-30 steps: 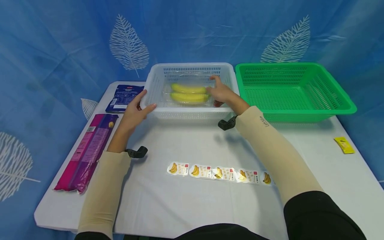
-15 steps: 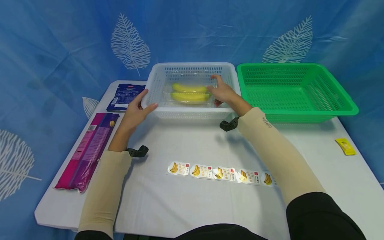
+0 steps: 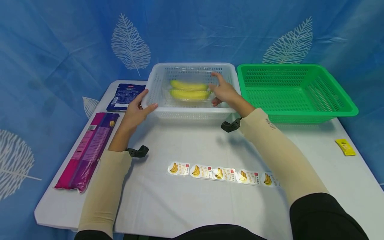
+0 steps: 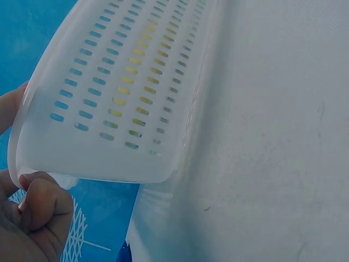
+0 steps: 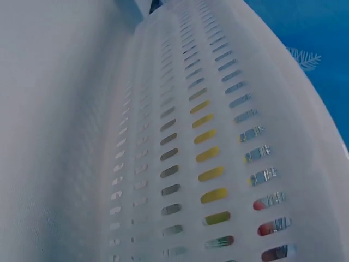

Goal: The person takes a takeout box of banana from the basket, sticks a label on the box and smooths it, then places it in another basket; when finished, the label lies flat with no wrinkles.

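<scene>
In the head view a white perforated basket (image 3: 192,110) stands at the back of the table. My left hand (image 3: 134,113) grips the rim at its left front corner; the left wrist view shows the thumb (image 4: 46,202) and fingers on either side of that rim. Inside the basket is a clear plastic box (image 3: 168,95) with two yellow bananas (image 3: 189,95). My right hand (image 3: 225,91) reaches over the front rim and holds the box's right end between thumb and fingers. The right wrist view shows only the basket's holed wall (image 5: 185,142), with yellow behind it.
A green basket (image 3: 300,113) stands directly right of the white one. Banana stickers (image 3: 223,173) lie in a row at the front. Purple-pink packaging (image 3: 87,151) and a dark blue pouch (image 3: 124,96) lie at left, a small yellow packet (image 3: 345,147) at right.
The plastic box with the bananas has risen slightly at its far side in my right hand, which has shifted a little to the right. My left hand has stayed on the basket rim.
</scene>
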Demonstrator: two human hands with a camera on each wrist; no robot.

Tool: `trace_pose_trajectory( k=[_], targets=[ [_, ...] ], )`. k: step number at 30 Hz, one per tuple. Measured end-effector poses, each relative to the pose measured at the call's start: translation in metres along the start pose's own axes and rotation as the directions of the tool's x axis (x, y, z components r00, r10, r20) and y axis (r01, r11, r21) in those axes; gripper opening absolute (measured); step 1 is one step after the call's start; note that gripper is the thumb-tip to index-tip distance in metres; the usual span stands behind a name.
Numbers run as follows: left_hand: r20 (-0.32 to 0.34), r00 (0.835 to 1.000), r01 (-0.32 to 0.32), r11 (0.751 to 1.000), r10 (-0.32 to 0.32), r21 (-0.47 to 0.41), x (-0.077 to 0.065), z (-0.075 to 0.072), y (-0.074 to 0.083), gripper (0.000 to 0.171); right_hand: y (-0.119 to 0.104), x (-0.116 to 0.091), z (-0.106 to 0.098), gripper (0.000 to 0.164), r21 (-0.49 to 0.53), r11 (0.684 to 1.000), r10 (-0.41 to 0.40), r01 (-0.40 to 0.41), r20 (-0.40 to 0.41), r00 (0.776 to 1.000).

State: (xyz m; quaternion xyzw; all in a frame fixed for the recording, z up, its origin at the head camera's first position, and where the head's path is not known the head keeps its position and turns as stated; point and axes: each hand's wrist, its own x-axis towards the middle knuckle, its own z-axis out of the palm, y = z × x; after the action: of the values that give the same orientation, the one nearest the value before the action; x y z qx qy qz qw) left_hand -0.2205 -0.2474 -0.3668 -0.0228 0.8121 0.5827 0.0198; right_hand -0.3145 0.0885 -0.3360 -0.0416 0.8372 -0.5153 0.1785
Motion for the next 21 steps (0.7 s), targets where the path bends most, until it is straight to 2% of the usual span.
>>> trace_pose_trajectory(
  k=[9, 21],
  targets=[
    [-0.004, 1.000, 0.003, 1.000, -0.003, -0.008, 0.000, 0.000, 0.000, 0.086, -0.008, -0.013, -0.004, 0.058, 0.035, 0.999, 0.004, -0.004, -0.009, 1.000],
    [0.003, 1.000, 0.012, 1.000, -0.012, -0.023, 0.000, 0.000, 0.001, 0.090, -0.029, -0.058, -0.009, 0.055, 0.037, 0.988, -0.150, 0.150, 0.006, 0.989]
  ],
)
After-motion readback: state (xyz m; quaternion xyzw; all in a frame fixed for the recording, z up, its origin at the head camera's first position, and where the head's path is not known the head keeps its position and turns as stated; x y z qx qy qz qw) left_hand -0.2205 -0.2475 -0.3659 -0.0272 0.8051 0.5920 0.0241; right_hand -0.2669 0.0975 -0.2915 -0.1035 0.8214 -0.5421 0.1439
